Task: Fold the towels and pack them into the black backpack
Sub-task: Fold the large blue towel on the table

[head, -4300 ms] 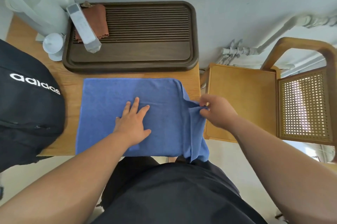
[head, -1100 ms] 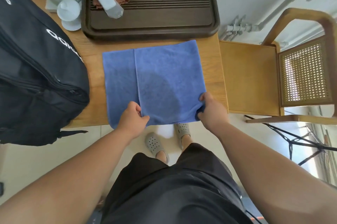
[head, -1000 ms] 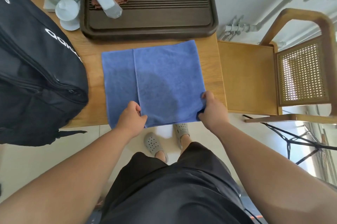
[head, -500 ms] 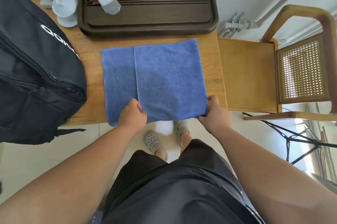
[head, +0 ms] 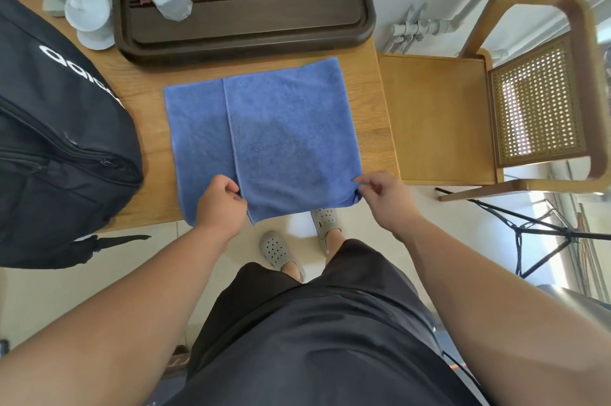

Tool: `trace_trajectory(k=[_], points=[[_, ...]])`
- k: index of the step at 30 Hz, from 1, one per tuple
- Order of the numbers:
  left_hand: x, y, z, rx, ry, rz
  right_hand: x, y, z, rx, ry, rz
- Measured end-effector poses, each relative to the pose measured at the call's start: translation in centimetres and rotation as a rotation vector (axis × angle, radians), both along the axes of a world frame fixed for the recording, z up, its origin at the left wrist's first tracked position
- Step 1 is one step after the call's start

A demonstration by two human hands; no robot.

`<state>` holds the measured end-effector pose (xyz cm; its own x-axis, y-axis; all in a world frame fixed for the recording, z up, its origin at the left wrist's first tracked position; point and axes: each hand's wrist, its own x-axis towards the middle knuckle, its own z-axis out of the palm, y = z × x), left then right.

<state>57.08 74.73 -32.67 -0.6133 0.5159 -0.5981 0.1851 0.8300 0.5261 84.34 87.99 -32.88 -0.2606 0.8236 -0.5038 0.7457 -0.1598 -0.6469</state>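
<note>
The folded blue towel (head: 261, 144) lies on the table (head: 145, 194), its near edge overhanging. The left hand (head: 222, 203) pinches that edge at 7 o'clock; the right hand (head: 385, 195) pinches the 5 o'clock corner. The backpack (head: 56, 141) sits at 9 o'clock.

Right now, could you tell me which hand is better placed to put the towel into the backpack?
Probably the left hand: it grips the towel on the side nearest the backpack; the right hand is farther away.

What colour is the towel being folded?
Blue, plain; the towel shows clearly in the head view.
</note>
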Motion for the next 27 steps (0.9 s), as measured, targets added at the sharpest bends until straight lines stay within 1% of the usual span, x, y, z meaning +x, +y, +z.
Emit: trace_trajectory(k=[4,5,6,9,11,13,15,16,18,20,23,27], points=[[-0.3,0.2,0.1,0.008,-0.038,0.022,0.0,1.0,1.0,-0.348,0.117,-0.149],[-0.3,0.3,0.1,0.014,-0.047,0.021,-0.1,1.3,1.1,-0.374,0.098,-0.147],[-0.3,0.4,0.2,0.022,-0.058,0.021,-0.2,1.6,1.1,-0.353,0.050,-0.122],[-0.1,0.6,0.5,0.024,-0.084,0.015,-0.7,1.6,1.3,-0.170,-0.113,0.050],[0.0,0.7,0.5,0.016,-0.095,0.013,-1.2,0.9,1.6,-0.060,-0.144,0.192],[0.0,0.8,0.7,0.008,-0.118,0.030,-1.5,-0.2,1.3,0.071,-0.201,0.382],[0.1,1.1,1.0,0.022,-0.179,0.074,-1.9,-1.3,0.7,0.178,-0.342,0.546],[0.1,1.3,1.2,0.037,-0.221,0.104,-2.1,-1.7,0.3,0.220,-0.427,0.592],[0.1,1.6,1.3,0.072,-0.295,0.169,-2.6,-2.3,-0.2,0.299,-0.544,0.615],[-0.1,1.7,1.6,0.101,-0.368,0.249,-3.1,-2.2,-0.6,0.386,-0.594,0.611],[-0.1,2.0,2.6,0.168,-0.528,0.427,-3.6,-1.6,-0.5,0.516,-0.628,0.650],[0.1,2.7,3.8,0.258,-0.737,0.668,-4.7,-1.3,0.3,0.618,-0.601,0.746]])
